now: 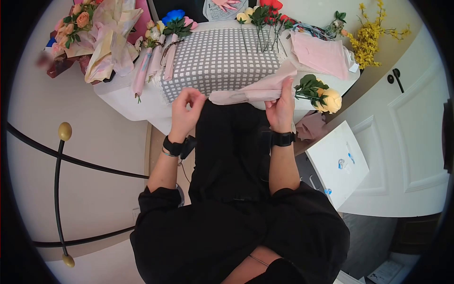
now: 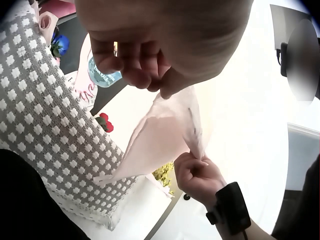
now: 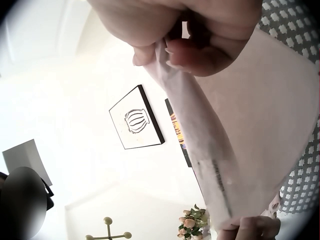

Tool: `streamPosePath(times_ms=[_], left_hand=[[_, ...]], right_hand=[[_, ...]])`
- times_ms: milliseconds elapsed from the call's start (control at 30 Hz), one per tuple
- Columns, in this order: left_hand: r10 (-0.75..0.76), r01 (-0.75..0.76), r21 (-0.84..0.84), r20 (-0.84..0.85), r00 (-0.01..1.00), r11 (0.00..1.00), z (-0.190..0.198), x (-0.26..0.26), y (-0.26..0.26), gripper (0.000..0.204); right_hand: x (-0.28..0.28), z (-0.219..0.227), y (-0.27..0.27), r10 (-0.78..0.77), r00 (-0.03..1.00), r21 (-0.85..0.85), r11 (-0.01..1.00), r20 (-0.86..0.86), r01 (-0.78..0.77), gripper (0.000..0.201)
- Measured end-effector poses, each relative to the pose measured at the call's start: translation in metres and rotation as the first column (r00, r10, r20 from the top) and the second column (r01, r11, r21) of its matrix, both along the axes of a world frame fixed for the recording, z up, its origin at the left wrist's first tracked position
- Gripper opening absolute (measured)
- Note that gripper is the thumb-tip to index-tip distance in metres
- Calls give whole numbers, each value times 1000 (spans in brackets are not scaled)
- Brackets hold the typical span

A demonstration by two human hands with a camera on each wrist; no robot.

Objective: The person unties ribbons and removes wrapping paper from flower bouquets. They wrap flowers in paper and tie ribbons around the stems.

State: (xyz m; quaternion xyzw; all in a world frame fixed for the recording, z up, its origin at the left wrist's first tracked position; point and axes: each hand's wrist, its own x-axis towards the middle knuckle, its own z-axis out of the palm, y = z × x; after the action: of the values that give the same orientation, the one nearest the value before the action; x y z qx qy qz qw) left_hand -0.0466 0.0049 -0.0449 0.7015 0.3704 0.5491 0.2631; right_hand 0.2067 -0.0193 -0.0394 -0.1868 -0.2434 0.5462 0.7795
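Observation:
Between both hands stretches a sheet of pale pink wrapping paper, its near edge folded over into a long sleeve. In the head view, my left hand pinches the narrow left end with thumb and fingertips. My right hand grips the other end, thumb up along the paper. A cream rose with green leaves sticks out just right of that hand. Through the paper, a dark thin streak shows in the right wrist view. The left wrist view has the paper hanging between the hands.
A grey-and-white checked cloth covers the table's middle. Wrapped flowers and a large bouquet lie left; red roses and pink sheets lie right. Across the table another person's hand shows. A white drawer unit stands right.

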Motion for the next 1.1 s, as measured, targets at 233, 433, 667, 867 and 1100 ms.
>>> streamPosePath(times_ms=[233,433,667,867,1100], left_hand=[[211,-23,607,-241,947,794,41,49,-55,27],[278,152,684,-475,835,713,37,88,-33,30],[317,162,744,-456,831,648,39,92,-16,30],[247,147,670,-455,855,727,44,91,-8,30],[251,133,652,-462,851,746,41,98,-14,27]], right_hand=[[-20,11,-8,-178,962,-121,971,205,206,29],[-35,21,-15,-225,963,-139,959,147,245,27],[-32,21,-19,-169,977,-232,953,127,195,23],[-31,14,-15,-64,990,10,998,123,64,15],[-27,5,-13,-192,958,23,981,211,192,20]])
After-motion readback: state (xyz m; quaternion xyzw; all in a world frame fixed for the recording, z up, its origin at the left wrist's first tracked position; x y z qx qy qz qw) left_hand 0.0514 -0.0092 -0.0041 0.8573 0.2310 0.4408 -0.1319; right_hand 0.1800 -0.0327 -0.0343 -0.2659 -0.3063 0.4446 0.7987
